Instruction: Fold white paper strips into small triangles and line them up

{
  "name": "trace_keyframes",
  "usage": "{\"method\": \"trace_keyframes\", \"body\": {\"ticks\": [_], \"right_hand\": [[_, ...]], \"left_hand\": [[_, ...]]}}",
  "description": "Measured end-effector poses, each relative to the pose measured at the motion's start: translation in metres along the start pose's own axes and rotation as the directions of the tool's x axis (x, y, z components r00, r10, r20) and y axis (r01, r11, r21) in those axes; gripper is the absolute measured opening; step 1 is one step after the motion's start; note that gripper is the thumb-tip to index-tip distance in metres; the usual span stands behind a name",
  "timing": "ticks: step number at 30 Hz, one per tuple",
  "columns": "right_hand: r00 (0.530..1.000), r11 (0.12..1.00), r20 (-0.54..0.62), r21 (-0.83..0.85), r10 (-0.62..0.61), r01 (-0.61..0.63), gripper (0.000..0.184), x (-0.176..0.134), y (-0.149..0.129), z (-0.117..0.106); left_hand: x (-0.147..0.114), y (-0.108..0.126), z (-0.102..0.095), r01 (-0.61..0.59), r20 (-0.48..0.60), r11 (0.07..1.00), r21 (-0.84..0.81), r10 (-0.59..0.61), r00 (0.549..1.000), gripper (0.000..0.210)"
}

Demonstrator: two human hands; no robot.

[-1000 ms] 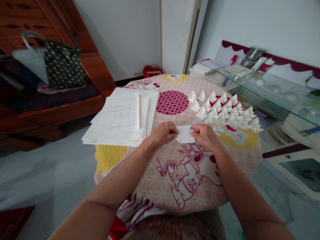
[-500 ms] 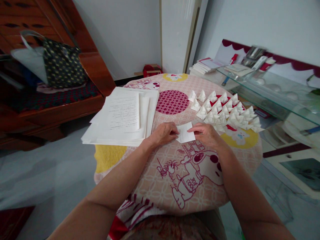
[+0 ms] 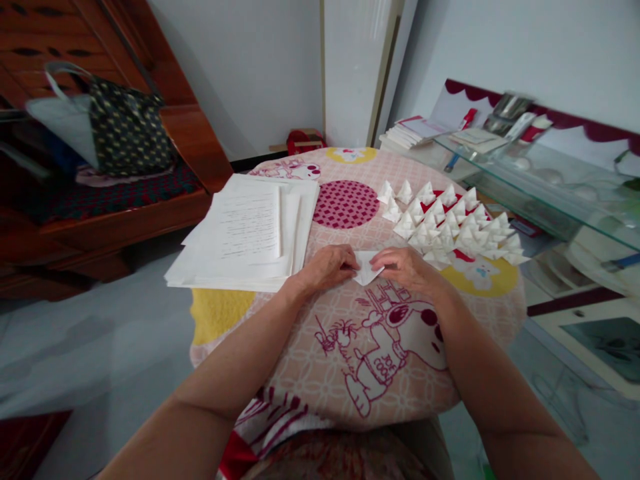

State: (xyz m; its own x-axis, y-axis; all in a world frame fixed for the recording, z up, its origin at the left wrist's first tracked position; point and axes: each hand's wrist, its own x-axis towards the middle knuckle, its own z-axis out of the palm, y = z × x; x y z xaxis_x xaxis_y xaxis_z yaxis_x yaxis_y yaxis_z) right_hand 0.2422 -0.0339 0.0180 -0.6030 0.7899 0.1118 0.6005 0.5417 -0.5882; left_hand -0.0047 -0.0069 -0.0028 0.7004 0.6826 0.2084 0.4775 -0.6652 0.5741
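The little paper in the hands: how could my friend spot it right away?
Find the pink patterned tablecloth, then the left hand and right hand near its middle. Between them is the small white paper, one corner pointing toward the person. It alone is held, unlike the standing folded papers on the right and the big sheets on the left.

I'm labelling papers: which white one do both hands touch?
The small folded sheet between left hand and right hand; the large sheets lie farther left, pointed pieces farther right.
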Motion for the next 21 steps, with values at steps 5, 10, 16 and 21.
{"method": "trace_keyframes", "body": {"ticks": [5, 10, 16, 21], "right_hand": [[0.992, 0.993, -0.055, 0.015, 0.116, -0.115, 0.014, 0.009, 0.000, 0.004], [0.987, 0.995, -0.121, 0.008, 0.101, -0.101, 0.013, 0.016, 0.000, 0.015], [0.975, 0.992, -0.192, -0.041, 0.109, -0.119, 0.009, 0.025, 0.009, 0.030], [0.963, 0.986, -0.225, -0.031, 0.151, -0.162, 0.012, 0.030, 0.010, 0.040]], "left_hand": [[0.000, 0.000, -0.001, 0.004, 0.010, 1.000, -0.010, -0.004, 1.000, 0.019], [0.000, -0.001, 0.000, -0.003, 0.012, 1.000, -0.009, 0.003, 1.000, 0.021], [0.000, 0.003, -0.002, -0.009, 0.007, 1.000, -0.002, 0.009, 1.000, 0.020], [-0.001, 0.005, -0.002, 0.022, -0.008, 1.000, -0.011, -0.022, 1.000, 0.017]]}}
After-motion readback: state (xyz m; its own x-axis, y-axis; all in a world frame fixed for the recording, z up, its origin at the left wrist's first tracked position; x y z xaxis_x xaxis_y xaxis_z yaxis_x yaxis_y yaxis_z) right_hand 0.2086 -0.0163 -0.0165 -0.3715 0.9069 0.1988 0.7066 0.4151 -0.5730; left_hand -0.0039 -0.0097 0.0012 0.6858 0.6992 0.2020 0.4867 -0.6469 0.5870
